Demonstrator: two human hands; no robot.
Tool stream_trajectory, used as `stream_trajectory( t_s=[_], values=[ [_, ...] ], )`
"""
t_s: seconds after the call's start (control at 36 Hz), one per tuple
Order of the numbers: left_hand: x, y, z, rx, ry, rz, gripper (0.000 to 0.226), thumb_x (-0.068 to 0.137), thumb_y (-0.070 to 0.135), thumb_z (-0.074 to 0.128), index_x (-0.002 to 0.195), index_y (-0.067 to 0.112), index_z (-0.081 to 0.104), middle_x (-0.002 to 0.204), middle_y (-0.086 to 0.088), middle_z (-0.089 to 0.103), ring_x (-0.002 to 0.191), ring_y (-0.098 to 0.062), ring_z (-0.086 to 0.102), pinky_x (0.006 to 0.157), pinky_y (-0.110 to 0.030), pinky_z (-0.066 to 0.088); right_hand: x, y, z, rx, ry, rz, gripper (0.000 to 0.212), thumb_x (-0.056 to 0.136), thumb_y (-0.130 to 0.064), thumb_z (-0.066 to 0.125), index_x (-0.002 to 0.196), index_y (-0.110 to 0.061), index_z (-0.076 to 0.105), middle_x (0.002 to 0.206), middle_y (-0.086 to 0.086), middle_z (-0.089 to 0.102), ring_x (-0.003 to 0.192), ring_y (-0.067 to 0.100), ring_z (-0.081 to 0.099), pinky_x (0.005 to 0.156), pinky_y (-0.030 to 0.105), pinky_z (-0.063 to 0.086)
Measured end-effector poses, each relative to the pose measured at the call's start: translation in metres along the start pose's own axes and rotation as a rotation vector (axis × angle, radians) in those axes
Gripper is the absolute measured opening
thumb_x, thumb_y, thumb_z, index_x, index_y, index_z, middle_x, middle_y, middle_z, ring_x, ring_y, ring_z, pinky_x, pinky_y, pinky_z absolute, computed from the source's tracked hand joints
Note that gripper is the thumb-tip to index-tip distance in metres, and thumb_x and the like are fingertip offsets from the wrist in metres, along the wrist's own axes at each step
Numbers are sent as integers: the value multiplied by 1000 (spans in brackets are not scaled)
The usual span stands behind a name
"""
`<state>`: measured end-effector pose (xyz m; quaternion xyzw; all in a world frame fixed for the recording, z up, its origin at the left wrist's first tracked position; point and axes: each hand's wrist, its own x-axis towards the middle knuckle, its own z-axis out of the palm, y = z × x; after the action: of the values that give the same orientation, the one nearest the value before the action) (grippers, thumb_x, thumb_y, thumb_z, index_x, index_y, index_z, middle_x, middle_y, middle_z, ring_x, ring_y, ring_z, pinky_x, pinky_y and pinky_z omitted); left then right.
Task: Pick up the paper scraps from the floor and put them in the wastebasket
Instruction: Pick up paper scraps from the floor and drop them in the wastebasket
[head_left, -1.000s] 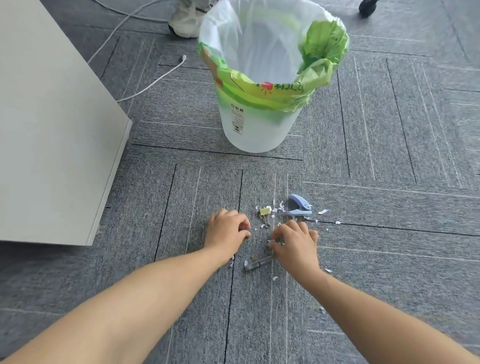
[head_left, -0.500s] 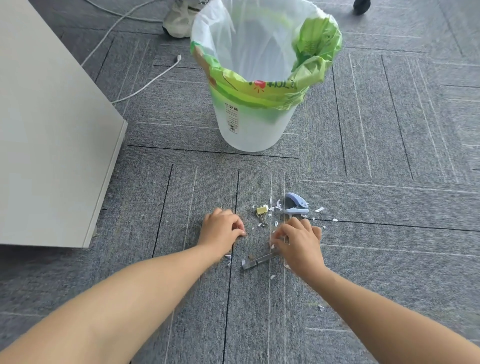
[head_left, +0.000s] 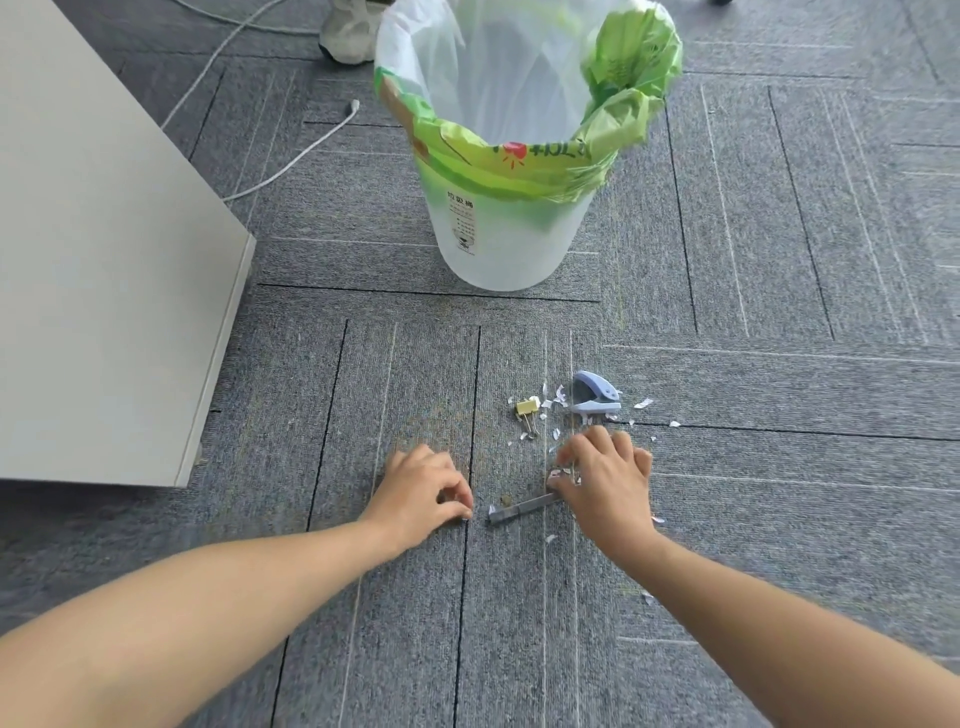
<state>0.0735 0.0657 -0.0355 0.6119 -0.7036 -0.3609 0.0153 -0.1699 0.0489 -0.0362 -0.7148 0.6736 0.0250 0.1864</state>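
Observation:
Small white paper scraps (head_left: 546, 417) lie scattered on the grey carpet in front of me, with more to the right (head_left: 642, 403) and near my right wrist (head_left: 550, 539). My right hand (head_left: 605, 480) is down on the carpet with curled fingers, and white scraps (head_left: 565, 473) show pinched between its thumb and forefinger. About a hand's width to its left, my left hand (head_left: 421, 491) is curled, its fingertips pinched together on a scrap on the carpet. The white wastebasket (head_left: 506, 249) with a green and white bag stands upright beyond the scraps, open at the top.
Among the scraps lie a blue staple remover (head_left: 596, 396), a yellow binder clip (head_left: 527, 408) and a grey metal strip (head_left: 522, 507) between my hands. A white cabinet (head_left: 104, 286) fills the left side. A white cable (head_left: 291, 156) and a person's shoe (head_left: 345, 31) lie behind.
My left hand has drawn back toward me and now pinches at the carpet near the metal strip. My right hand has stayed over the same spot, gathering scraps.

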Motion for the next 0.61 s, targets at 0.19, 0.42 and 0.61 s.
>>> stream_trajectory(
  t_s=[0.19,0.42,0.61],
  values=[
    [-9,-2,7,-42,86,9,14,78,50,70,82,37,65,89,23,56,98,-3,42,103,-30,24,2,-1,-2,-20,-9,-2,26,80,-57,64,100,-40,59,106,-17,46,105,11,34,89,32,21],
    [-20,-8,8,-51,79,-44,40,69,61,67,102,42,55,99,25,52,100,-1,41,96,-27,29,4,-2,-6,-18,-22,-8,24,80,-57,64,96,-40,63,103,-18,45,104,10,33,90,32,23],
    [-15,-2,8,2,79,-61,44,73,58,68,112,39,58,109,24,51,107,-2,39,99,-29,30,4,-3,-8,-23,-30,-1,23,79,-58,65,94,-40,64,101,-18,47,102,11,35,89,32,24]
  ],
)
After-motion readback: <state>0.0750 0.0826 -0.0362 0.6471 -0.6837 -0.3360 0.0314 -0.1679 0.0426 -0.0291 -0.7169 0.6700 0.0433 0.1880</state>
